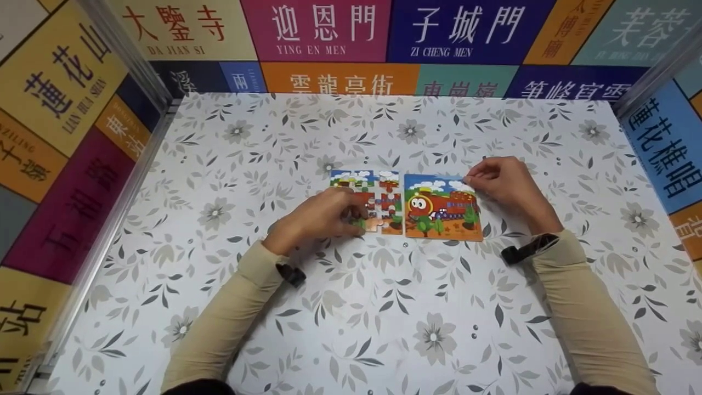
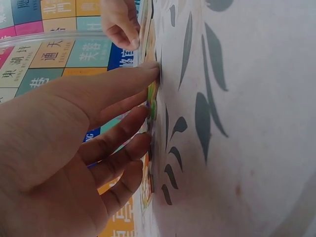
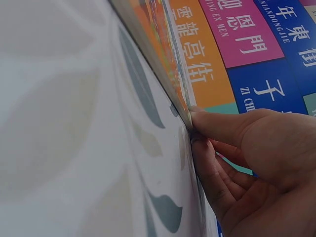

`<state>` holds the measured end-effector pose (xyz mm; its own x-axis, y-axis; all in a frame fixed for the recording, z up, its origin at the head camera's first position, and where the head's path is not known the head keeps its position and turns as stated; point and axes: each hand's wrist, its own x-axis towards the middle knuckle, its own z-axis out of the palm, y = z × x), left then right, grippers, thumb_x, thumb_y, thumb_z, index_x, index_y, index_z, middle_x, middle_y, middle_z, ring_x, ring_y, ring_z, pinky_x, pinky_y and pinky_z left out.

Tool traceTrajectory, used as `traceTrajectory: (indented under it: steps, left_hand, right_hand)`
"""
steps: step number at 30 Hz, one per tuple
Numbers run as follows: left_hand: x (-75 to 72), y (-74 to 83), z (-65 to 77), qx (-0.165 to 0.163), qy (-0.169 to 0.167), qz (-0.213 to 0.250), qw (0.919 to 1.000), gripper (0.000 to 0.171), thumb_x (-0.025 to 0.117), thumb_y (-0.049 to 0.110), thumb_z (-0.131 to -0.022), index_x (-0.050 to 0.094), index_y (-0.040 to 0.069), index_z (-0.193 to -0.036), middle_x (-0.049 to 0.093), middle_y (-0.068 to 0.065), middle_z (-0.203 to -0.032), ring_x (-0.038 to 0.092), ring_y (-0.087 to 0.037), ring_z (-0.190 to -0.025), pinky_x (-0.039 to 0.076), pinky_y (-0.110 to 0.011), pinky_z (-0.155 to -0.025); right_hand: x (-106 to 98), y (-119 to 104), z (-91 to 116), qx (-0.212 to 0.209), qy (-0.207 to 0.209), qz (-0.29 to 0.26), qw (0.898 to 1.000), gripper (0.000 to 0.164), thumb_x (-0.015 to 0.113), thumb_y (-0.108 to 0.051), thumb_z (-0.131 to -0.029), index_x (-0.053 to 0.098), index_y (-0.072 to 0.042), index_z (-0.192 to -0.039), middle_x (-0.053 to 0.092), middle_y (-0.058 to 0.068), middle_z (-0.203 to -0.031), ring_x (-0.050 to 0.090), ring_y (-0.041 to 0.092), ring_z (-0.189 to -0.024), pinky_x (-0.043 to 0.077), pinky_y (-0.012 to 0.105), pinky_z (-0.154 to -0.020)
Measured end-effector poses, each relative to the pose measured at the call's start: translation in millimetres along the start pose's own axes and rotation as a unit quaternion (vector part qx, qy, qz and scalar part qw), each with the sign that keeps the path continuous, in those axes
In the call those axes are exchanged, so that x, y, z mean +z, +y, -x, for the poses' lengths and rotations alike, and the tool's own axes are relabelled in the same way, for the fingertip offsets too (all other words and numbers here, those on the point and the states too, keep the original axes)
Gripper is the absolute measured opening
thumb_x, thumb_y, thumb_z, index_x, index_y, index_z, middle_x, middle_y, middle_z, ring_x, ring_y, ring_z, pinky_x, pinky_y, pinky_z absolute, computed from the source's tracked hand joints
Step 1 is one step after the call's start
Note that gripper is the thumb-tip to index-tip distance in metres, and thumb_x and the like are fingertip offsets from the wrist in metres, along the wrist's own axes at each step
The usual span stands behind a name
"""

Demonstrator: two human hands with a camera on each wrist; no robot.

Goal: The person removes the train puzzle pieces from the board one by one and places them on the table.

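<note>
A small jigsaw puzzle (image 1: 390,197) with a red train picture lies on the table, seams showing between its pieces. My left hand (image 1: 323,214) covers its left and lower part. In the left wrist view, the thumb and gently bent fingers of that hand rest along the puzzle's edge. Just right of the puzzle lies a square picture card (image 1: 444,211) showing a red train with a round face. My right hand (image 1: 504,181) pinches the card's upper right corner between thumb and forefinger (image 3: 205,153), with the other fingers folded behind.
The table (image 1: 433,296) wears a white cover printed with grey flowers and leaves. Upright panels (image 1: 329,33) with coloured blocks of Chinese lettering border it at the back and both sides. Dark bands with small devices (image 1: 515,254) sit at both wrists, over beige sleeves.
</note>
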<state>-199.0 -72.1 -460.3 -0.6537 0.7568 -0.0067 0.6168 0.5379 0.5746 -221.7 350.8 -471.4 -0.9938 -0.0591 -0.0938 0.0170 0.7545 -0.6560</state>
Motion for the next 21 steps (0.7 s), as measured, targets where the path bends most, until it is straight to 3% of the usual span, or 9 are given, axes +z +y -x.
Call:
traceTrajectory:
  steps: [7, 13, 21]
  left_hand:
    - [1.6, 3.3, -4.9, 0.014, 0.018, 0.001, 0.9997, 0.025, 0.087, 0.027, -0.093, 0.081, 0.013, -0.113, 0.075, -0.003, -0.108, 0.07, -0.019, -0.097, 0.059, -0.035, -0.086]
    - [9.7, 16.9, -19.9, 0.046, 0.052, -0.006, 0.9976, 0.022, 0.079, 0.022, -0.1, 0.081, 0.011, -0.119, 0.077, -0.006, -0.116, 0.072, -0.021, -0.105, 0.059, -0.038, -0.093]
    - [31.0, 45.0, -48.1, 0.071, 0.034, -0.044, 0.9959, 0.023, 0.078, 0.025, -0.101, 0.08, 0.016, -0.122, 0.074, -0.002, -0.118, 0.067, -0.016, -0.107, 0.057, -0.033, -0.094]
  right_hand:
    - [-0.1, 0.2, -0.8, 0.003, 0.0, 0.002, 1.0, 0.031, 0.08, -0.038, -0.1, 0.081, -0.011, -0.114, 0.079, 0.012, -0.104, 0.068, 0.01, -0.083, 0.051, 0.02, -0.069]
    - [0.4, 0.4, -1.4, 0.006, -0.001, 0.006, 1.0, 0.029, 0.078, -0.038, -0.101, 0.08, -0.011, -0.114, 0.078, 0.012, -0.104, 0.068, 0.012, -0.084, 0.051, 0.02, -0.069]
    - [-0.2, -1.1, 1.8, 0.011, -0.004, 0.002, 1.0, 0.028, 0.078, -0.038, -0.102, 0.08, -0.014, -0.114, 0.078, 0.01, -0.107, 0.069, 0.016, -0.091, 0.05, 0.021, -0.075]
